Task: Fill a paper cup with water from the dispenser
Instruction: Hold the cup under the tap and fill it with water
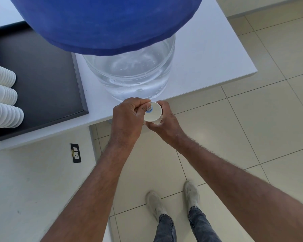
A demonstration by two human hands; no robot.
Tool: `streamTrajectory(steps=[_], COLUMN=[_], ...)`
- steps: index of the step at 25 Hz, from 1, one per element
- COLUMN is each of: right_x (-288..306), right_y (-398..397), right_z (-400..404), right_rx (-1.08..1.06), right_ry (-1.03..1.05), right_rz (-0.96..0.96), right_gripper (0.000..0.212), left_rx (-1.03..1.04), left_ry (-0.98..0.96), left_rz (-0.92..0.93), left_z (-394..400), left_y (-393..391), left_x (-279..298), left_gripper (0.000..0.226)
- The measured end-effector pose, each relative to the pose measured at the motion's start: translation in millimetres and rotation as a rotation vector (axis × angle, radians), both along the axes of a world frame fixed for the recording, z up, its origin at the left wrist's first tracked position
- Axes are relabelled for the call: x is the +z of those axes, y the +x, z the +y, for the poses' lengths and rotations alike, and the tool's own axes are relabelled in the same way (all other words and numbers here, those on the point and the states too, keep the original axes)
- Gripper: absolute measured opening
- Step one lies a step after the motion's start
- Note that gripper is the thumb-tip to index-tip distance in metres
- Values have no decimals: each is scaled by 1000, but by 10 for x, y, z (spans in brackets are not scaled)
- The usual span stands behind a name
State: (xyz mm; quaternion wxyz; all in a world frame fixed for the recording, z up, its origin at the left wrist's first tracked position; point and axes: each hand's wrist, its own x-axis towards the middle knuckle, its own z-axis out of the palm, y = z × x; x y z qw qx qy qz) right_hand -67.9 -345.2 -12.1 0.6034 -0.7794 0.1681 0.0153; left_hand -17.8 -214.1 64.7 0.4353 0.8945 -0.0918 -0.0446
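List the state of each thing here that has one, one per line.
paper cup: upright under the tap, held by the right hand
tap: gripped by the left hand
water jug: water inside, blue cover on top
spare cups: stacked, lying on the black tray

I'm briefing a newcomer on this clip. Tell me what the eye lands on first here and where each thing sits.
First comes the big blue cover filling the top of the view, draped over a clear water jug on the white counter. Just below, at the counter's front edge, the left hand works the tap while the right hand holds a white paper cup under it. Stacks of white cups lie on a black tray at far left.
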Motion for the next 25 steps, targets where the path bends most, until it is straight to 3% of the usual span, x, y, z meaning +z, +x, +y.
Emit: streamTrajectory(steps=[25], right_x=[-31], right_y=[3], right_z=[-83], right_rx=[34], right_ry=[-29], right_rz=[-7], right_gripper=[59], left_rx=[15], left_ry=[-5], left_rz=[-25], left_z=[-22], left_y=[-68], left_x=[-4], left_gripper=[18])
